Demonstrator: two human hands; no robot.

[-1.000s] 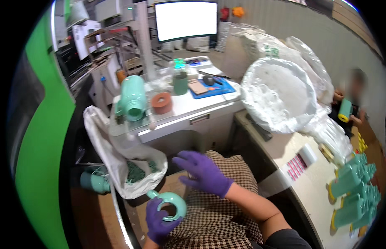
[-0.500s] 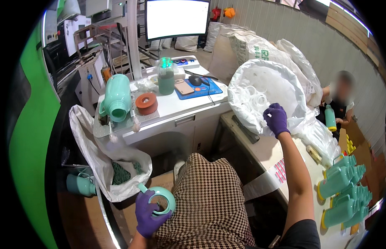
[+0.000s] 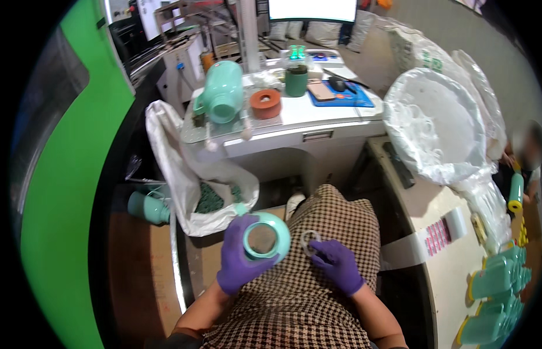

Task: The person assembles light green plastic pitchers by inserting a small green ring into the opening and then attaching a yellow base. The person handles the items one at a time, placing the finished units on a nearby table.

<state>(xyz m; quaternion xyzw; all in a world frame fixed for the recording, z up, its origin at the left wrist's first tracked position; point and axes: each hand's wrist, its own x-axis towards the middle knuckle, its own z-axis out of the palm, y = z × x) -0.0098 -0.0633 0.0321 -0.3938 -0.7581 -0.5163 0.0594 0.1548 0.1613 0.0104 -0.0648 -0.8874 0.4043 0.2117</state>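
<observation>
My left hand, in a purple glove, is wrapped around a mint-green jug body above my lap. Its round open mouth is turned up toward me. Just to its right, my right hand, also gloved in purple, pinches a thin translucent white ring. A small gap separates the ring from the jug's mouth. Further right and back, a basket lined with white plastic contains more loose white rings. A checked cloth covers my lap.
Left stands an open white sack with green scraps, beside another mint jug. The desk carries a lying mint jug, an orange-brown tape roll, a phone and a mouse. Several jugs stand right, near a person.
My right hand has left the basket and come back over my lap with a white ring. My left hand has raised the jug slightly and moved it right. The view has shifted left.
</observation>
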